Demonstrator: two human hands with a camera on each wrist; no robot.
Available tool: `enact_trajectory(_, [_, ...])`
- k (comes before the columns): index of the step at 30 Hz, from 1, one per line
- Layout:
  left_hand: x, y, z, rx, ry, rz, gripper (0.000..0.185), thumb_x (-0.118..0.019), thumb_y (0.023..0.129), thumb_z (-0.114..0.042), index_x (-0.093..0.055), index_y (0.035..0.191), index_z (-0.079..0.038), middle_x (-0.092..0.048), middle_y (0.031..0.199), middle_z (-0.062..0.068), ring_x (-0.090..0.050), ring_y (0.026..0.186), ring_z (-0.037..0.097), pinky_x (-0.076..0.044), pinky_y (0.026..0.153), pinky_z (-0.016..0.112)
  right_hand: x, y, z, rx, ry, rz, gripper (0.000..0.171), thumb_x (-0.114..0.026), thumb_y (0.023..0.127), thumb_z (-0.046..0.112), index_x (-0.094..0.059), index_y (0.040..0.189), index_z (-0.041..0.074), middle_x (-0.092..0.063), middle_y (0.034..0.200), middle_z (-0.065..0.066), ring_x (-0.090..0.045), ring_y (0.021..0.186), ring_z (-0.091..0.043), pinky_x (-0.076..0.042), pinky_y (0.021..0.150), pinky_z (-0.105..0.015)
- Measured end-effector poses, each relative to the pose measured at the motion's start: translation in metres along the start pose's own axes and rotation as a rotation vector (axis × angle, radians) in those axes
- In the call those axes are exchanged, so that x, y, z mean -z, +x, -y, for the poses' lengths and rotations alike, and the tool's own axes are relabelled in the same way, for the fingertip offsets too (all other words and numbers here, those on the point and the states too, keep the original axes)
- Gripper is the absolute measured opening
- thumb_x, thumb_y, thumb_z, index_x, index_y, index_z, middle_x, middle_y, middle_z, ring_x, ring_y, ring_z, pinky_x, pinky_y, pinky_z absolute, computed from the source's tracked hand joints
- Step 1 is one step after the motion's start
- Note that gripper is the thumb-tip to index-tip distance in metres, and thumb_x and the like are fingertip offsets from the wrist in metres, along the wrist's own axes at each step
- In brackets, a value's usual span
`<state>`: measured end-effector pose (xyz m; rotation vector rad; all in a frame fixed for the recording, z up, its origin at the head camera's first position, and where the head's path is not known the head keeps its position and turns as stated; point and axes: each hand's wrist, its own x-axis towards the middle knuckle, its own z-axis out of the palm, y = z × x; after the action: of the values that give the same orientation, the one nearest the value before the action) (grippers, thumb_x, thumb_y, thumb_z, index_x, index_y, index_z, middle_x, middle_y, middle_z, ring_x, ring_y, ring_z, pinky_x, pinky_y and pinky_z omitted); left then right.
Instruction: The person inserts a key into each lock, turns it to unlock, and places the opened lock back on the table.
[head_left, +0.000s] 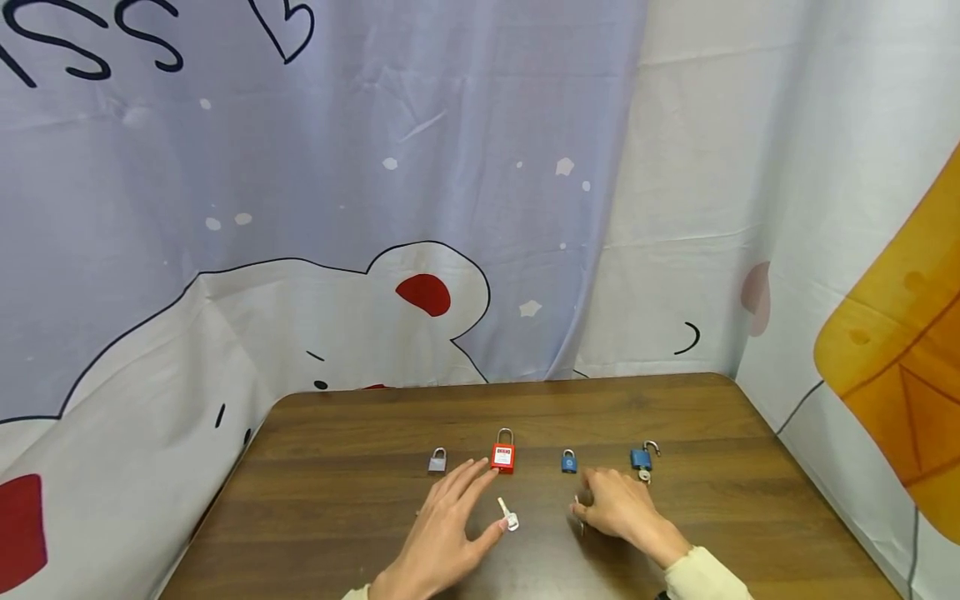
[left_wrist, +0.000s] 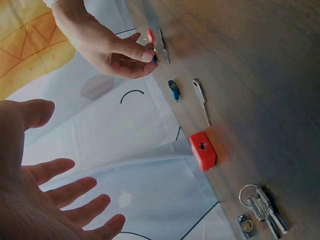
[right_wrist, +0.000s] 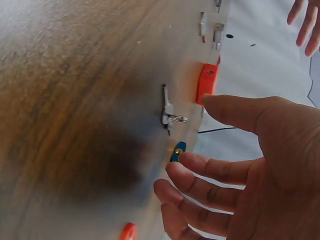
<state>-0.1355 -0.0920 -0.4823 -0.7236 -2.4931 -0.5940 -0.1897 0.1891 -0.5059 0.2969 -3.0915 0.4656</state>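
Note:
Four padlocks stand in a row on the wooden table (head_left: 337,500): a grey padlock (head_left: 437,461), a red padlock (head_left: 503,455), a small blue padlock (head_left: 569,461) and a blue padlock with its shackle open (head_left: 642,457). My left hand (head_left: 457,508) hovers open just short of the red padlock, beside a loose silver key (head_left: 507,515). My right hand (head_left: 588,500) sits in front of the small blue padlock. Its curled fingertips (left_wrist: 147,52) pinch a red-headed key (left_wrist: 150,35) with silver keys (left_wrist: 161,47) against the table.
A small bunch of keys (left_wrist: 262,207) lies next to the grey padlock (left_wrist: 245,225). Printed curtains (head_left: 375,208) hang close behind the table and along its right side. The table's left edge (head_left: 225,500) and right edge (head_left: 817,483) are near.

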Motion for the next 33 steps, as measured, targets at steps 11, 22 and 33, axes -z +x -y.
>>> enact_trajectory(11, [-0.004,-0.006,0.003,0.010,-0.001,0.004,0.063,-0.074,0.082,-0.043,-0.055,0.138,-0.022,-0.054,0.144,-0.001,-0.050,0.134,0.024,-0.046,0.103,0.049,-0.013,0.002,0.000,-0.013,-0.010,-0.037,0.042,-0.082,0.074,0.037,-0.046,0.059,0.020,-0.049,0.061,0.004,-0.046,0.059,-0.014,-0.037,0.049,-0.036])
enact_trajectory(22, [-0.006,-0.007,0.004,0.020,0.003,0.028,0.063,-0.073,0.083,-0.045,-0.055,0.138,-0.020,-0.052,0.146,-0.001,-0.048,0.136,0.023,-0.045,0.104,0.050,-0.019,0.005,-0.002,0.016,-0.005,-0.052,0.041,-0.079,0.078,0.023,-0.045,0.055,0.020,-0.048,0.057,0.005,-0.046,0.056,-0.014,-0.038,0.049,-0.036])
enact_trajectory(33, [-0.007,-0.009,0.003,0.024,-0.001,0.076,0.064,-0.071,0.084,-0.047,-0.053,0.139,-0.020,-0.049,0.148,-0.001,-0.047,0.137,0.024,-0.044,0.105,0.049,-0.020,0.007,-0.005,0.027,0.018,-0.049,0.030,-0.076,0.079,0.015,-0.055,0.060,0.020,-0.055,0.060,0.005,-0.051,0.057,-0.014,-0.042,0.050,-0.035])
